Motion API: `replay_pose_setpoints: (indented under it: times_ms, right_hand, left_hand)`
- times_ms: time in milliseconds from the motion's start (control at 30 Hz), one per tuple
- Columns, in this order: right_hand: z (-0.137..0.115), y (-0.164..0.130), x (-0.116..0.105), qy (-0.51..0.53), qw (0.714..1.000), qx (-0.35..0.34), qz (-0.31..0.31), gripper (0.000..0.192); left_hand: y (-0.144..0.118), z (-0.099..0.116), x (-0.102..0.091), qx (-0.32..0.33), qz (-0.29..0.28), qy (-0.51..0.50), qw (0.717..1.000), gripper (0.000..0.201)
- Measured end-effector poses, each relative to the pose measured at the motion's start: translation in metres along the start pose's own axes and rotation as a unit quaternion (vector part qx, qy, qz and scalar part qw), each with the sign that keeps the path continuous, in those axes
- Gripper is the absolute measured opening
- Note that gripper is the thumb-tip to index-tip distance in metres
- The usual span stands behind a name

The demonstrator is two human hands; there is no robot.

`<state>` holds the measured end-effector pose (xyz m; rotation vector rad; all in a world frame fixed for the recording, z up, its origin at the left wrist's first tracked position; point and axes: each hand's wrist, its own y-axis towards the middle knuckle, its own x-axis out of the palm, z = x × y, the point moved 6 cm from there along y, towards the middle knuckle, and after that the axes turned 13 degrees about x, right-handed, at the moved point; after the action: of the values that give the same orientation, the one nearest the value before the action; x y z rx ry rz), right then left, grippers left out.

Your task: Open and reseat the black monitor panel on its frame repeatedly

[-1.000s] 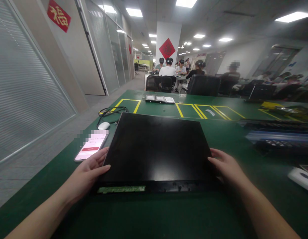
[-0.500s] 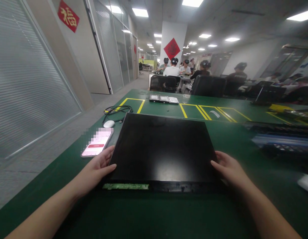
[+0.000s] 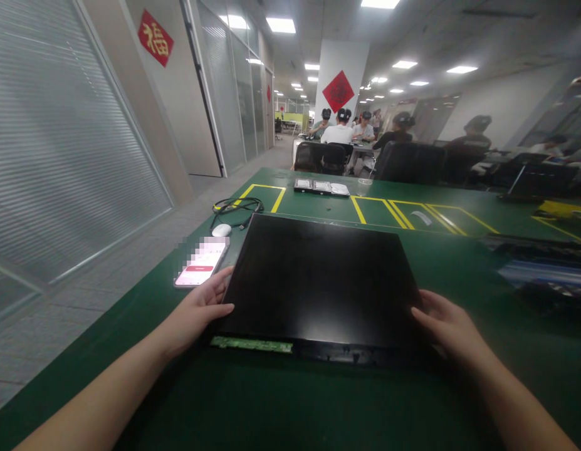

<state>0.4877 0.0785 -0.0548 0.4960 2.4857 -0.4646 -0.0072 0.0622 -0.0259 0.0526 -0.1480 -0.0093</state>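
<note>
Over a green table (image 3: 318,407), two hands hold a dark panel by its sides

The panel (image 3: 323,275) is in front of the wearer, glossy face up, with a green circuit strip (image 3: 252,345) along the left part of its near edge. Whether it rests fully on the table or is raised a little, I cannot tell.

The left hand (image 3: 193,316) pinches the panel's left side, thumb over the rim and fingers curled at the edge. The right hand (image 3: 450,322) pinches the opposite side likewise, its thumb on the rim and its lower fingers partly hidden.

Just beyond the left fingers lies a lit phone (image 3: 203,266), its top pixelated. Past it are a white mouse (image 3: 221,230) and a looped black cable (image 3: 238,203). Farther back, three hard drives (image 3: 321,186) sit in a row, between areas marked with yellow tape (image 3: 358,210). Blurred blue and black items (image 3: 548,275) lie off to the right. Several people (image 3: 337,134) sit beyond the table.
</note>
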Motion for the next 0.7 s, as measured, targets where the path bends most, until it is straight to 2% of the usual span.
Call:
replay_pose_setpoints:
  times_ms: [200,500,700]
  right_hand:
    - [0.0014,0.0003,-0.0004,0.013,1.0,0.001,-0.004,0.061]
    - [0.0016,-0.0002,-0.001,0.017,1.0,-0.016,0.006,0.057]
    - [0.0026,-0.0006,-0.0006,0.017,1.0,0.013,-0.005,0.067]
  left_hand:
    - [-0.0021,0.0021,0.0002,-0.011,0.027,-0.001,1.0,0.08]
    - [-0.0001,0.001,-0.0018,-0.002,0.024,-0.009,1.0,0.077]
    - [-0.0002,0.0003,-0.0021,-0.002,0.02,0.013,1.0,0.082]
